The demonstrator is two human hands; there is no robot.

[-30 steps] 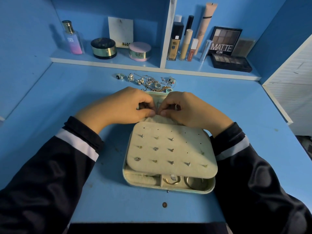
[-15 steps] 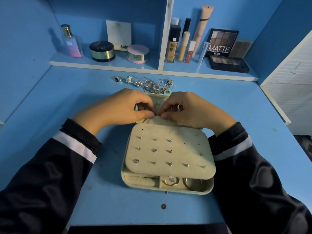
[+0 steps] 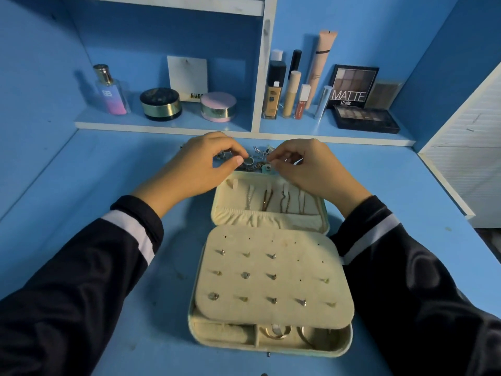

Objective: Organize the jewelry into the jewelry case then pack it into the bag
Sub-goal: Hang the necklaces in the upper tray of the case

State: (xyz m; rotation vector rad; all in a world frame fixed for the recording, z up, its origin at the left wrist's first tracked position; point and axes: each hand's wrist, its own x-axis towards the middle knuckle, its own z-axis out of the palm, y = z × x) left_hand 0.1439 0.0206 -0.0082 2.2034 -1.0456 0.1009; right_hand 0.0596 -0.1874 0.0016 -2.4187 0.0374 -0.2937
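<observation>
"MATTE" palette (image 3: pixel 352 86) upper right, "NUD" card (image 3: pixel 187 77) upper centre; left hand (image 3: pixel 195 169) and right hand (image 3: pixel 311 169) both curled, pinching at jewelry pile (image 3: pixel 254 165) above open jewelry case (image 3: pixel 233 346)

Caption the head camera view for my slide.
Left hand and right hand meet over loose jewelry beyond the open jewelry case.

A single wide-angle view looks from the person's head, forward and steeply down onto the bench (image 3: pixel 81 185). It sits close: the open jewelry case (image 3: pixel 271 348) fills the lower centre, the sleeves (image 3: pixel 81 280) enter from the bottom corners, and the shelf (image 3: pixel 162 126) crosses the top.
</observation>
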